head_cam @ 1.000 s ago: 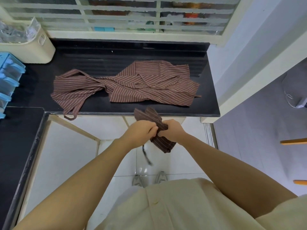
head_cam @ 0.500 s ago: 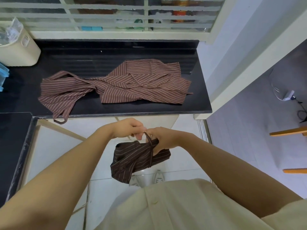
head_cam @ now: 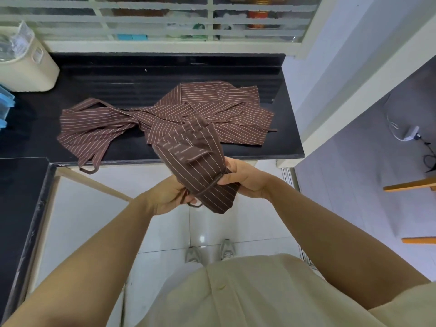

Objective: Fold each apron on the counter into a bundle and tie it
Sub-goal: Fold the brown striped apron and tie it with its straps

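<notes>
Brown pinstriped cloth apron bundle [head_cam: 195, 166], gripped by left hand [head_cam: 165, 199] at its 7 o'clock and right hand [head_cam: 245, 178] at 3 o'clock, may unroll, we reckon, if the thin brown strap [head_cam: 207, 187] slips.

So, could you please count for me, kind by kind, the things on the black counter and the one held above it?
apron bundle, folded, strap round it: 1
loose striped apron heap on the counter: 1 (number of aprons in it unclear)
cream bin: 1
blue drawer box, cut off by the frame edge: 1
Total: 4
</notes>
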